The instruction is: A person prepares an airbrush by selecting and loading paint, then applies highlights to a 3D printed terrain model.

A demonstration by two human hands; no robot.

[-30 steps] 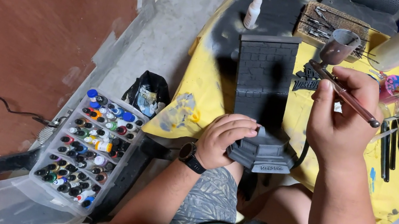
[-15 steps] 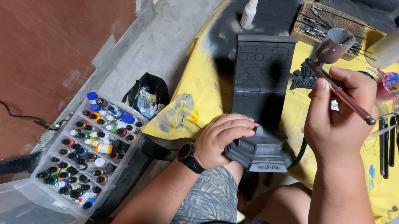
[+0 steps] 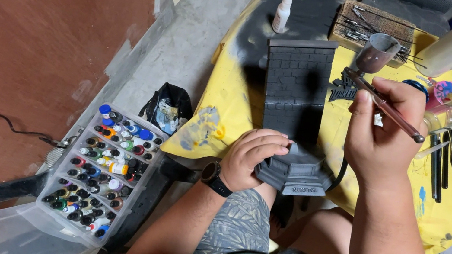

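At bench edge, over lap: grey model wall piece [image 3: 295, 114] with stepped base, left hand [image 3: 250, 155] curled closed on base. Right hand [image 3: 383, 138] pinched shut around airbrush [image 3: 385, 105], held above wall's right side. Yellow cloth [image 3: 231, 97] covers bench, black overspray behind wall. Concrete floor, paint bottle tray [image 3: 102, 170] lower left. Since earlier frame: right hand slightly lower, left hand unmoved.
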